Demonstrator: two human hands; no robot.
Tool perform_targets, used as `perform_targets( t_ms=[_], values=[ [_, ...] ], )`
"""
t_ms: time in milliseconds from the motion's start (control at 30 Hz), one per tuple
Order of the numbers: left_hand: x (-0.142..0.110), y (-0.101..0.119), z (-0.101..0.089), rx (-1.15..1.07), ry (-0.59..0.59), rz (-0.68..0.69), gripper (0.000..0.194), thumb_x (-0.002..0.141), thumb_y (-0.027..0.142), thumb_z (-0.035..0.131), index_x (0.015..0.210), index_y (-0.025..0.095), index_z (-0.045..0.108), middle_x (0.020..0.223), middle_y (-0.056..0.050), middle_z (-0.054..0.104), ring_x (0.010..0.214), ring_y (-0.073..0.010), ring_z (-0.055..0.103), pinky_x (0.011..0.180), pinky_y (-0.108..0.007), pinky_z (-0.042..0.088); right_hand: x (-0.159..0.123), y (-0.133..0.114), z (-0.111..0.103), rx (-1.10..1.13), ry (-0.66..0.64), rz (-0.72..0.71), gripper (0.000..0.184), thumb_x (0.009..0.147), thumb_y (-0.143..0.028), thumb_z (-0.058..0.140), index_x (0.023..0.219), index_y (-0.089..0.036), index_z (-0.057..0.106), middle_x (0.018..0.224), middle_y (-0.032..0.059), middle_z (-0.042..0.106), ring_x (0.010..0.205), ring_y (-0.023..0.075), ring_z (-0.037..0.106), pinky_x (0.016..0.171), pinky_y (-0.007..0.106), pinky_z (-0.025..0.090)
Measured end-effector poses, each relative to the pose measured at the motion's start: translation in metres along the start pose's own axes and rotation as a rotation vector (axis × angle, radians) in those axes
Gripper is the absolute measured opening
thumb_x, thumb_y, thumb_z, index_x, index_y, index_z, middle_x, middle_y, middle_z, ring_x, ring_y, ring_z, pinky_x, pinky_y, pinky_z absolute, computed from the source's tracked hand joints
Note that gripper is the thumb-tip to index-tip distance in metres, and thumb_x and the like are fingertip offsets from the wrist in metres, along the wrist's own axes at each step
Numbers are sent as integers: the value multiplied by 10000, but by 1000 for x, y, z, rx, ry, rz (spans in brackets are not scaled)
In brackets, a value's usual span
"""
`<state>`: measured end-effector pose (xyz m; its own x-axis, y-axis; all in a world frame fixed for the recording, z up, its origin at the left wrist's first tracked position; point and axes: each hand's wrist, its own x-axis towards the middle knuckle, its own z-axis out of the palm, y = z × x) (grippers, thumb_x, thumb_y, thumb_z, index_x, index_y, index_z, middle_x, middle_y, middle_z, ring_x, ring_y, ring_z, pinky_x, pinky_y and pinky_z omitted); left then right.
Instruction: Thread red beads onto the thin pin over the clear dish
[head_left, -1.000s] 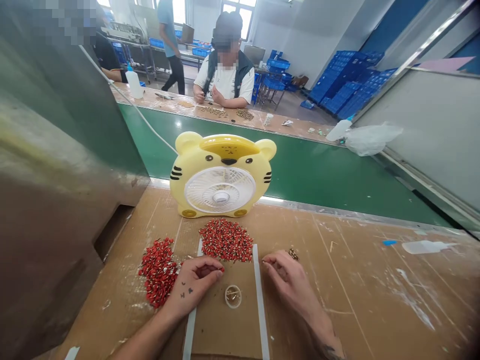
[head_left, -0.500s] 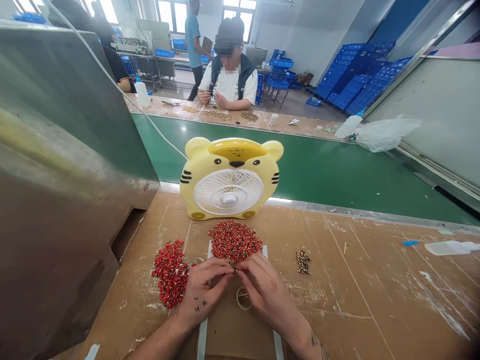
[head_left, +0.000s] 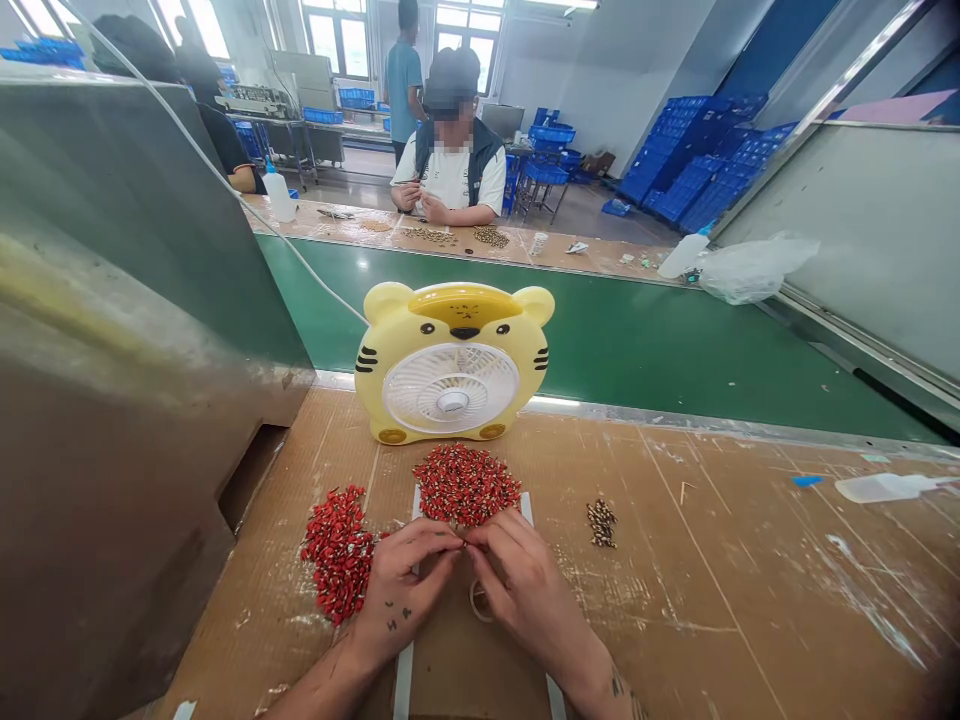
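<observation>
Tiny piece (head_left: 464, 544) between the fingers (head_left: 436, 536) too small to tell, round dish (head_left: 472, 601) partly hidden by the right hand (head_left: 529, 585), forearms (head_left: 324, 682) cut off at the bottom

Bright far side, dull metal near left

Far wall (head_left: 615, 85) pale; bright windows (head_left: 335, 45) at left and centre. Lit ceiling tube (head_left: 561, 4) overhead. Floor (head_left: 592, 215) grey, with a slight sheen. Metal-legged tables (head_left: 361, 122), far left. Blue crates (head_left: 667, 150) stacked high, far right. Green belt (head_left: 637, 350) crosses left to right between a narrow far worktop (head_left: 596, 258) and the brown, scuffed near worktop (head_left: 750, 560). Near left: big metal housing (head_left: 135, 300), notched low. Right: slanting pale panel (head_left: 892, 200), metal-edged.
</observation>
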<state>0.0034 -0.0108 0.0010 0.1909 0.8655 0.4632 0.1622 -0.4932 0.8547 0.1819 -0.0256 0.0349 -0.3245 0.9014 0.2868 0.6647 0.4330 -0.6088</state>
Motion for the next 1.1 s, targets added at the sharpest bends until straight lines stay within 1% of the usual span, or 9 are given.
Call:
perform_targets(
  t_ms=[267,333,433,600,733,867,933,1000,1100],
  values=[
    [-1,-3,-1,7,9,9,218,826,60,665,936,206,784,882,-72,773,791,-161,727,739,-243,589,1,-2,1,-13,22,-14,150,954,-109,506,889,-180,621,837,65,621,804,220,550,713,348,463],
    [-1,-3,-2,-19,11,-24,190,832,94,678,924,213,793,865,-71,780,777,-167,732,722,-247,591,1,-3,1,11,42,-20,149,957,-117,515,900,-181,637,832,65,632,794,216,559,705,343,469],
    [2,1,-3,-86,9,-113,141,839,153,698,897,220,807,799,-61,785,712,-166,730,668,-240,583,1,-3,0,94,83,-33,143,956,-132,543,934,-194,670,837,61,663,788,207,586,714,337,486],
    [0,0,-1,-116,31,-239,80,810,237,742,805,212,818,648,-44,740,570,-150,651,537,-223,510,0,-3,1,208,110,-6,151,950,-168,570,922,-199,715,799,54,695,746,191,611,684,314,494],
    [-6,-7,-1,-122,26,-270,81,805,236,741,793,204,816,646,-52,738,560,-150,636,531,-225,484,1,-1,4,243,108,23,150,932,-171,587,852,-184,714,727,40,674,692,178,598,644,288,468],
    [-7,-9,-3,-85,36,-255,83,807,220,732,801,205,813,622,-41,719,545,-143,622,504,-211,467,4,-1,6,274,73,61,149,923,-175,595,831,-181,713,722,31,670,690,171,598,651,277,456],
    [-5,-7,-1,-65,14,-243,87,816,212,721,811,206,807,652,-39,726,572,-143,635,522,-207,487,6,0,6,290,57,67,149,915,-171,598,827,-181,718,739,32,682,710,169,611,662,272,461],
    [-2,-4,3,-63,-27,-253,86,820,206,713,849,201,794,744,-50,750,649,-155,676,590,-218,536,6,5,3,290,54,80,149,907,-178,601,821,-182,722,748,32,690,728,171,623,675,270,467],
    [3,-2,2,-55,-98,-288,200,838,208,681,1026,199,749,975,-83,751,797,-180,716,692,-251,590,4,22,-8,235,111,146,161,900,-217,602,800,-184,724,742,31,696,718,173,634,678,272,473]
  ],
)
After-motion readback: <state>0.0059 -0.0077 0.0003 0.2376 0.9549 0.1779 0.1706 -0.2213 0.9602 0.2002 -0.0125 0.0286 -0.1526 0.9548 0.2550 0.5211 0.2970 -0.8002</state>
